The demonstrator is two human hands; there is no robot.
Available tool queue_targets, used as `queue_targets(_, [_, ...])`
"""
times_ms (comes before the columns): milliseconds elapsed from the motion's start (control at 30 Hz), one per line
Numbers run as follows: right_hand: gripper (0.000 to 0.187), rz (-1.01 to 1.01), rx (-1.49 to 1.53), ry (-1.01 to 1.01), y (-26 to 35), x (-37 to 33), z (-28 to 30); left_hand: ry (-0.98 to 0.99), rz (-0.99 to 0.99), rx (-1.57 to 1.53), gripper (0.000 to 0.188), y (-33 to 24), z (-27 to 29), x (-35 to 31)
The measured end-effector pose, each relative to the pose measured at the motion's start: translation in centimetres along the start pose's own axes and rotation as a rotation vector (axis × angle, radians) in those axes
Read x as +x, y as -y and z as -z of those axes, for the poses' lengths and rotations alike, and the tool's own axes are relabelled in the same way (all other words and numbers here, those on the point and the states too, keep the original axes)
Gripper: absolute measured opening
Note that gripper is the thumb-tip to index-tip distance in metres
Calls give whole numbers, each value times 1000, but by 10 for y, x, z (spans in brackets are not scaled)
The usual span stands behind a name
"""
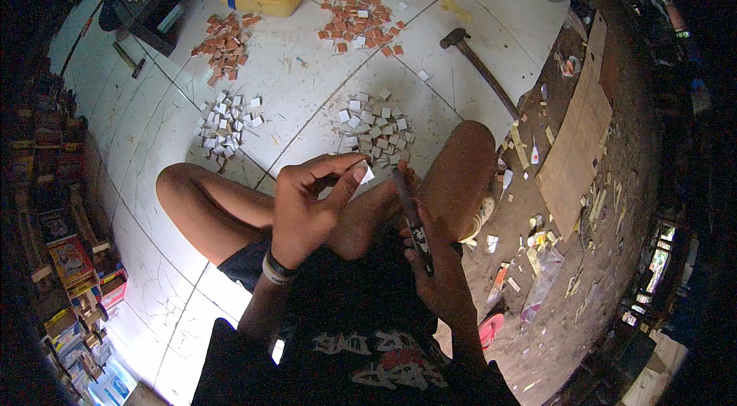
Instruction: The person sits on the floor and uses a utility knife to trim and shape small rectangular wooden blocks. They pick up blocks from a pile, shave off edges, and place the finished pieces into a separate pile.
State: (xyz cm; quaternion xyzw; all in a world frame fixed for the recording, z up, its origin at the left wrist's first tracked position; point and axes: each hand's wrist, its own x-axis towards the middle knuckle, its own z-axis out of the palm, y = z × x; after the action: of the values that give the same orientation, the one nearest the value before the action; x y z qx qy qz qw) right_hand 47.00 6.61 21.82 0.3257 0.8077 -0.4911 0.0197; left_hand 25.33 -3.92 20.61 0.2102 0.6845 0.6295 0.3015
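Between the thumb and forefinger of my left hand (307, 203) is a small white square piece (367, 173), held tilted above my lap. My right hand (439, 256) wraps round a dark, slim tool (411, 206); its upper end points away from me beside the white piece, apart from it. I cannot make out the tool's exact kind. Just beyond my hands lies a loose heap of white square pieces (376, 128). A second white heap (228, 123) sits to its left. Farther off are two heaps of reddish-brown squares, one in the middle (357, 22) and one at left (223, 45).
A yellow tub (261, 1) with small scraps stands at the far side. A long-handled hammer (484, 72) lies at right, a smaller hammer (129, 59) at left. Cardboard (576, 153) and scattered scraps cover the dirt floor at right. Stacked goods (73, 260) line the left.
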Motion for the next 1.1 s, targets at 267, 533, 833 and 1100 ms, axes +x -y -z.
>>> queue_targets(267, [61, 77, -63, -34, 3, 1, -2, 22, 7, -25, 18, 1, -1, -2])
queue_targets(533, [61, 94, -97, -20, -2, -5, -7, 155, 85, -392, 47, 3, -21, -1])
queue_targets(833, [77, -149, 470, 250, -18, -23, -6, 380, 343, -661, 46, 20, -17, -3])
queue_targets(1100, [84, -208, 851, 367, -25, -28, -18, 350, 339, -726, 43, 20, -13, -6])
